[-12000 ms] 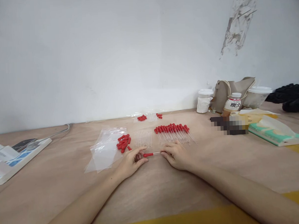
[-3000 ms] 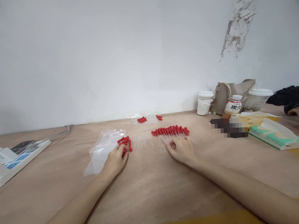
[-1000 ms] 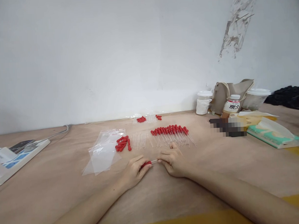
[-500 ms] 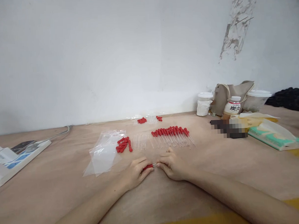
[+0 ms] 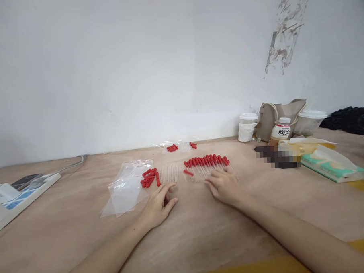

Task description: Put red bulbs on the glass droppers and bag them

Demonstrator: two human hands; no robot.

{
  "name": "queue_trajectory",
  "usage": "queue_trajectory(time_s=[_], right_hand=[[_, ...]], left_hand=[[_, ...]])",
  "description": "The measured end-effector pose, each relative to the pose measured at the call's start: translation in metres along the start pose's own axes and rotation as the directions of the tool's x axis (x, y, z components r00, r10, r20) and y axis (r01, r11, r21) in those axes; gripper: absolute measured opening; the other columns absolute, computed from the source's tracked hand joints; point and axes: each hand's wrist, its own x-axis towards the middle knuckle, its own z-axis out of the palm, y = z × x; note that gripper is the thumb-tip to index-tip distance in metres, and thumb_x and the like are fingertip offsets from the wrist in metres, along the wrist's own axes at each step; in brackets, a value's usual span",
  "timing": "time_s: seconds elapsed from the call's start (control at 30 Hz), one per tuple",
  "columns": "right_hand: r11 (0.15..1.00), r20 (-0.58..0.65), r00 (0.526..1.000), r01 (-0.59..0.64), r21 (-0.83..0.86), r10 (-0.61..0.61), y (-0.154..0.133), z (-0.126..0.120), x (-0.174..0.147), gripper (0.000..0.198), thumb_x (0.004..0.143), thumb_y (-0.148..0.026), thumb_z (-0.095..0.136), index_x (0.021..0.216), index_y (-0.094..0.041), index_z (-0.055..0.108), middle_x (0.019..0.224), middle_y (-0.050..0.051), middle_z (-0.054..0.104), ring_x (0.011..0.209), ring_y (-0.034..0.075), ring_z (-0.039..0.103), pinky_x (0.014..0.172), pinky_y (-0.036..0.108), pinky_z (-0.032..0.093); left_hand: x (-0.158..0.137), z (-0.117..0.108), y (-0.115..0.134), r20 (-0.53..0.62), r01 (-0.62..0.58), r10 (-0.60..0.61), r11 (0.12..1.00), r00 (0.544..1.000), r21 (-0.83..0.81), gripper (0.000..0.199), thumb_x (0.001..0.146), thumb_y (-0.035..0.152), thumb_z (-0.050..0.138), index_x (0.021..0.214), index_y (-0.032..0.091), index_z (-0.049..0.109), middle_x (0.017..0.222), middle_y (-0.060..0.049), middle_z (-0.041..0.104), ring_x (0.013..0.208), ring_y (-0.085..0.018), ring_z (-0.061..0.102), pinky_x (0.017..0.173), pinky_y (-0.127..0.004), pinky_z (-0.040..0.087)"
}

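Note:
My right hand (image 5: 225, 187) pinches the thin clear end of a dropper (image 5: 188, 173), whose red rubber bulb points away to the left. That dropper is close to the near side of a row of red-bulbed droppers (image 5: 207, 160) lying side by side. My left hand (image 5: 161, 204) holds nothing; thumb and fingers are apart, just above the table. Beyond its fingers lie several clear glass tubes (image 5: 169, 173) in a row. Left of those is a pile of loose red rubber bulbs (image 5: 150, 177), partly on clear plastic bags (image 5: 125, 191).
Near the wall lies a clear bag with red bulbs (image 5: 172, 147). On the right stand a lidded cup (image 5: 248, 127), a bottle (image 5: 280, 131), a grey bag (image 5: 267, 120) and a green tissue pack (image 5: 331, 164). A power strip (image 5: 28, 201) with plugs lies at left.
My left hand has let go of the red bulb and opened, moving slightly left. My right hand has carried the dropper away toward the row, up and to the right.

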Motion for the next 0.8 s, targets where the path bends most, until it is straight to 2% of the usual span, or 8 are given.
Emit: queue_trajectory(time_s=[0.07,0.13,0.2,0.23,0.3,0.47,0.8], right_hand=[[0.966,-0.046,0.965,-0.257,0.019,0.258,0.022,0.001,0.003,0.024,0.080,-0.029,0.044,0.069,-0.020,0.064,0.072,0.004,0.064,0.074,0.017,0.051,0.073,0.033,0.023],[0.865,-0.031,0.865,-0.500,0.047,0.502,0.046,0.002,0.005,0.027,0.079,-0.034,0.043,0.069,-0.021,0.066,0.070,0.003,0.065,0.069,0.017,0.053,0.073,0.034,0.025],[0.764,-0.014,0.764,-0.645,0.030,0.645,0.066,0.003,0.005,0.030,0.077,-0.039,0.044,0.068,-0.022,0.067,0.067,0.005,0.065,0.069,0.020,0.055,0.073,0.037,0.025],[0.731,-0.007,0.731,-0.682,0.015,0.682,0.073,0.004,0.005,0.031,0.076,-0.041,0.044,0.068,-0.023,0.067,0.066,0.005,0.065,0.069,0.021,0.055,0.073,0.038,0.024],[0.700,0.001,0.700,-0.714,-0.013,0.714,0.082,0.006,0.004,0.032,0.075,-0.043,0.044,0.068,-0.023,0.068,0.066,0.006,0.065,0.070,0.023,0.055,0.074,0.040,0.024],[0.673,0.026,0.673,-0.737,-0.063,0.740,0.081,0.009,0.004,0.033,0.073,-0.042,0.044,0.062,-0.019,0.065,0.064,0.006,0.063,0.069,0.021,0.054,0.074,0.040,0.025],[0.659,0.056,0.656,-0.751,-0.052,0.752,0.074,0.007,0.005,0.025,0.066,-0.043,0.050,0.061,-0.021,0.062,0.064,0.003,0.062,0.072,0.022,0.055,0.075,0.039,0.024]], left_hand=[[0.000,-0.001,-0.001,0.021,0.006,-0.006,1.000,1.000,0.013,0.032,0.081,0.024,0.047,0.113,0.022,0.045,0.090,-0.002,0.052,0.063,-0.012,0.051,0.061,-0.026,0.044],[0.000,-0.001,0.000,0.045,-0.003,0.001,1.000,0.999,0.029,0.023,0.082,0.024,0.046,0.104,0.021,0.051,0.086,-0.002,0.053,0.066,-0.012,0.052,0.062,-0.026,0.044],[0.001,-0.001,0.000,0.060,-0.012,0.009,0.999,0.998,0.043,0.016,0.083,0.024,0.045,0.095,0.020,0.056,0.082,-0.002,0.053,0.069,-0.013,0.053,0.063,-0.026,0.043],[0.001,-0.001,0.000,0.066,-0.015,0.012,0.999,0.998,0.044,0.015,0.083,0.024,0.044,0.092,0.019,0.056,0.081,-0.002,0.053,0.070,-0.014,0.053,0.063,-0.026,0.043],[0.002,-0.001,0.001,0.077,-0.015,0.011,0.999,0.997,0.043,0.015,0.083,0.024,0.044,0.089,0.019,0.057,0.081,-0.002,0.053,0.070,-0.014,0.053,0.063,-0.026,0.043],[0.002,0.000,-0.001,0.086,-0.006,0.003,0.999,0.996,0.041,0.016,0.084,0.026,0.043,0.088,0.018,0.057,0.082,-0.003,0.053,0.071,-0.014,0.052,0.064,-0.026,0.042],[0.002,-0.001,0.000,0.074,0.005,-0.007,1.000,0.997,0.024,0.017,0.083,0.027,0.044,0.087,0.019,0.058,0.081,-0.003,0.055,0.070,-0.014,0.053,0.064,-0.026,0.042]])
